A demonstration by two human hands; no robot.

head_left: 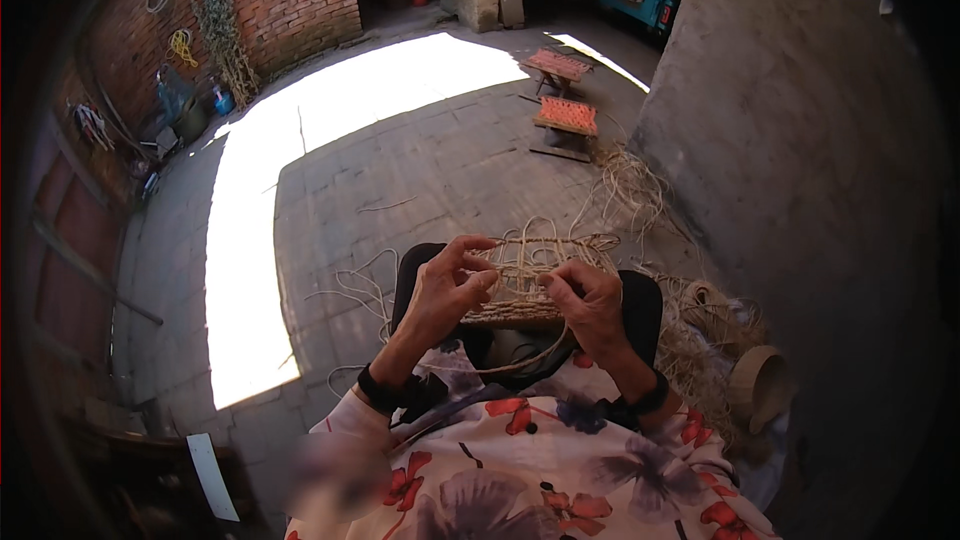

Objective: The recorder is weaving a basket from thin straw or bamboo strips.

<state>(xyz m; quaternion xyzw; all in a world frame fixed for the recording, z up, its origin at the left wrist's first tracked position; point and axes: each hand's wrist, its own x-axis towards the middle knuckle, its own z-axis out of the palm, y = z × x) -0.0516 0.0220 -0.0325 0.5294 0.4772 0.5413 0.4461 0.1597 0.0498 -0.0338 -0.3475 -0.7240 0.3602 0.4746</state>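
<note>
A partly woven basket of tan cord rests across my lap, its lower side tightly woven and loose strands looping at its far edge. My left hand is at the basket's left side, thumb and fingers apart and curved. At the right side, my right hand has thumb and forefinger pinched together over a strand. A length of cord runs from near the right hand down across my lap to the left. The strand's end between the right fingertips is too small to see clearly.
Loose cord lies in a tangle ahead right, and a larger heap sits beside my right knee with a round tan container. Two small stools with orange woven seats stand farther off. A grey wall rises on the right.
</note>
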